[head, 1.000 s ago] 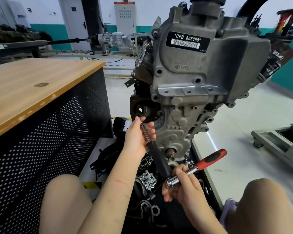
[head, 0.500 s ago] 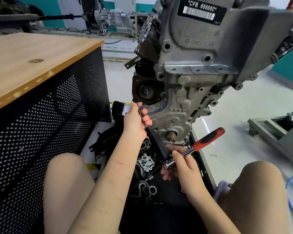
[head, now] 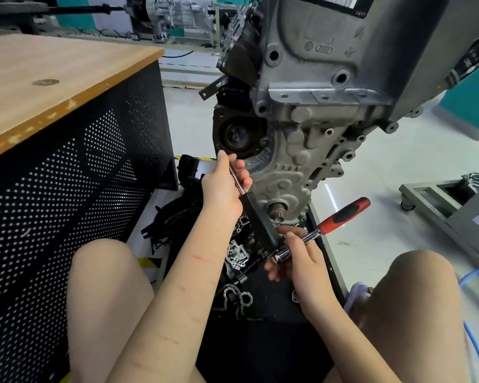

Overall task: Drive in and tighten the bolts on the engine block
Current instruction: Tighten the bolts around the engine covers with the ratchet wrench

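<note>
Engine block [head: 315, 111] hung on its stand above a dark parts tray [head: 260, 294], beside the wooden bench [head: 53, 78]; bolts themselves not clearly distinguishable at the working point under the lower cover. Possible fault 1: slippage of the long black-handled driver [head: 256, 217] off its fastener, likely because the shaft runs at a steep slant along the cover and the tip is hidden behind the left hand. Possible fault 2: cross-threading or a rounded head, likely if the ratchet [head: 324, 230] swings while its head sits crooked; seating hidden by the right hand. Possible fault 3: knuckles striking the protruding shaft stub [head: 278, 210] just beside both tools. Left hand [head: 221, 189]: fingers [head: 242, 172] curled narrowly round the driver's bare metal shaft, thumb upward. Right hand [head: 296, 258]: fingers curled round the ratchet's chrome neck close to its head, the red grip [head: 343, 215] left free and pointing up to the right.
</note>
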A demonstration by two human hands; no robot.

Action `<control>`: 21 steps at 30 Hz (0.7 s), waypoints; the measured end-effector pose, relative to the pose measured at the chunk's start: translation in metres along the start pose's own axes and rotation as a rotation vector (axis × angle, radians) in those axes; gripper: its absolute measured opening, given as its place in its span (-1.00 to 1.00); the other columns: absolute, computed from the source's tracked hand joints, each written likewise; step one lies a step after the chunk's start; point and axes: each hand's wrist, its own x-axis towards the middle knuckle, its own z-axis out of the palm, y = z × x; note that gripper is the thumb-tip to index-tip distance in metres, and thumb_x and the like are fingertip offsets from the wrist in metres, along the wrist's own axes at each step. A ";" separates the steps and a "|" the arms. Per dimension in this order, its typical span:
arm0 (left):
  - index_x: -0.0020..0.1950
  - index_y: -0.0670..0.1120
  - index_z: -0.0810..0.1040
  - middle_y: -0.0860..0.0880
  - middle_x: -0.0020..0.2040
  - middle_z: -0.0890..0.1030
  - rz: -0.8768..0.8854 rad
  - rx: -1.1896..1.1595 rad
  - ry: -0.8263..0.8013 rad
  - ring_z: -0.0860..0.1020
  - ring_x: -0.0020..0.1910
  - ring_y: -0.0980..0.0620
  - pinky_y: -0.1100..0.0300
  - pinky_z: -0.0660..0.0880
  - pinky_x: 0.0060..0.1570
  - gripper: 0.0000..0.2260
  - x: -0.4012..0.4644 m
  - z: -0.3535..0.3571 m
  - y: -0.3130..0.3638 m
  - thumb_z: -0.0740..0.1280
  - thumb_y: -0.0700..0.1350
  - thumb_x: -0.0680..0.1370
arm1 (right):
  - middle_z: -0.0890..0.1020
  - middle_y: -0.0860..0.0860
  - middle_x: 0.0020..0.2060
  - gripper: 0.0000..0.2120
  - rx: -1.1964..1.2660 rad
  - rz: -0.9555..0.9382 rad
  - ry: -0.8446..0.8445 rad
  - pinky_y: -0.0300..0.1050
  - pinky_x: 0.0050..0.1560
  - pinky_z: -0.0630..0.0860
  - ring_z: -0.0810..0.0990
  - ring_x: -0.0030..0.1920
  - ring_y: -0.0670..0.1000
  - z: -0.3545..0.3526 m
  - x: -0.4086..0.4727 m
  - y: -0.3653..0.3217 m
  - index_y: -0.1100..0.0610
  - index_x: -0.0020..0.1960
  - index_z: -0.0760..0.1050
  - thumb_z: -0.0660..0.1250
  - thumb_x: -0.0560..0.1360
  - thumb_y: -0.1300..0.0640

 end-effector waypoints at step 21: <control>-0.21 -0.13 0.44 0.02 -0.48 0.60 0.092 0.073 -0.262 0.57 -0.51 0.12 0.29 0.52 -0.46 -0.75 -0.013 0.008 0.019 0.15 -0.07 0.62 | 0.40 0.08 -0.60 -0.72 0.256 0.176 -0.111 -0.22 -0.57 0.29 0.30 -0.62 0.00 0.000 -0.004 -0.028 0.15 -0.12 0.46 0.04 0.57 0.04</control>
